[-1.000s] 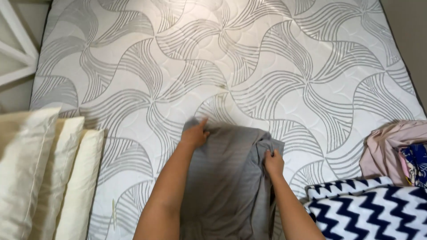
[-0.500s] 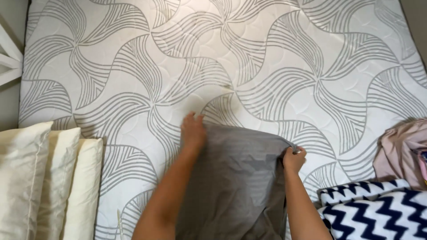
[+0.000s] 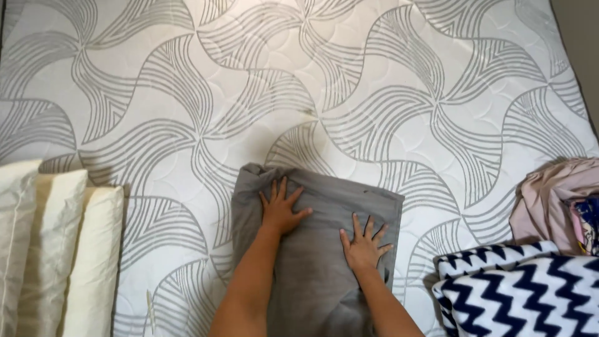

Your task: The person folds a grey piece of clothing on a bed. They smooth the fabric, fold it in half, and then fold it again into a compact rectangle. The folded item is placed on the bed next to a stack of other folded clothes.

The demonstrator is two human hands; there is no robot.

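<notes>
While both of our hands lie flat, we press a grey cloth (image 3: 312, 249) onto the mattress (image 3: 387, 100), whose quilted top carries grey swirl patterns. Left hand (image 3: 281, 209): fingers spread, released, palm down near the cloth's upper left part, at about 10 o'clock from its middle. Right hand (image 3: 364, 244): also splayed and released, palm down at roughly 2 o'clock from the middle, just short of the right edge. Neither hand grasps anything; open palms like these look suited to smoothing and pinning the fabric against the soft surface.

The cloth sits at 6 o'clock in the view, running off the bottom edge between our forearms. Its top left corner is bunched and rounded, its top right corner squarer.

Cream pillows (image 3: 56, 249) stand in a row at 8 o'clock, well apart from the cloth. A black-and-white zigzag textile (image 3: 518, 293) lies at 4 o'clock, near the cloth's right edge, with a pinkish bundle (image 3: 549, 193) above it at 3 o'clock.

Compared with half a second ago: the right hand then pinched the cloth's right corner, and it now rests flat further inward. The left hand then sat at the top edge; now it lies lower on the fabric. The cloth looks more squared.
</notes>
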